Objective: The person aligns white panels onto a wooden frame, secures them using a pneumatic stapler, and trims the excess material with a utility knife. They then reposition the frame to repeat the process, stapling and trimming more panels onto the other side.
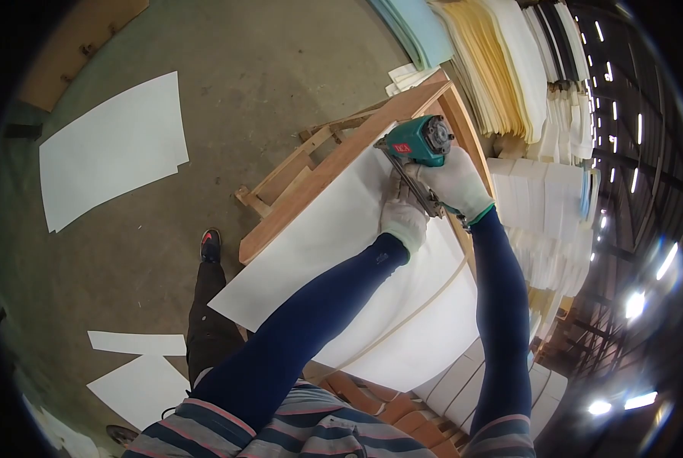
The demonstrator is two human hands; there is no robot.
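My right hand [460, 183], in a white glove with a green cuff, is closed round the grip of a green pneumatic staple gun [418, 143]. The gun's long metal magazine [414, 182] slants across the front of my left hand [404, 217]. That hand, also gloved, lies on a large white sheet [303, 267] with its fingers stretched towards the gun's nose; the magazine partly hides them. The sheet leans over a wooden frame [303, 196], and the nose of the gun is close to the frame's upper board. A thin pale strip [410, 315] curves across the sheet.
Stacked foam sheets [486, 61] in yellow, white and blue stand behind the frame. White stacked blocks [528, 195] are on the right. A wooden stand [292, 175] props the frame. Cut white pieces [116, 153] lie on the concrete floor [257, 84] at left.
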